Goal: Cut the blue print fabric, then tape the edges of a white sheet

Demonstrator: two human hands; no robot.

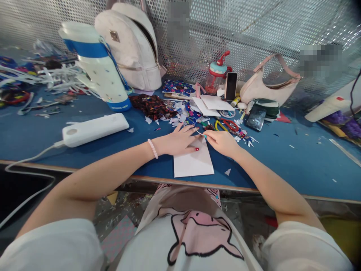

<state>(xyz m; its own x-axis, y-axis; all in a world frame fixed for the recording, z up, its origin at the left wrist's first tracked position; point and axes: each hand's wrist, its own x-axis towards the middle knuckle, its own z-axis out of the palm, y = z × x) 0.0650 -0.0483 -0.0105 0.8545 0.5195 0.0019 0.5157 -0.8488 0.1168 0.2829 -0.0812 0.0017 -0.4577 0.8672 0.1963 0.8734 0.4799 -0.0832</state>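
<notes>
A white rectangular sheet of card or folded paper (193, 165) lies on the blue table near its front edge. Flat on its upper part rests my left hand (180, 142), fingers spread. Just right of it, at the sheet's upper right corner, my right hand (222, 142) is closed in a pinch. From its fingers a thin, curved, pale strip-like thing (199, 131) reaches left over my left fingertips; its exact kind is unclear. Scraps of white and patterned material (186, 109) lie just beyond both hands.
Left stand a large bottle (98, 67), a white backpack (129, 49) and a corded white device (96, 128). Behind the hands are stacked white papers (216, 102), yellow- and red-handled tools (229, 124), a phone (231, 86) and a handbag (267, 88). A dark case (256, 117) lies right.
</notes>
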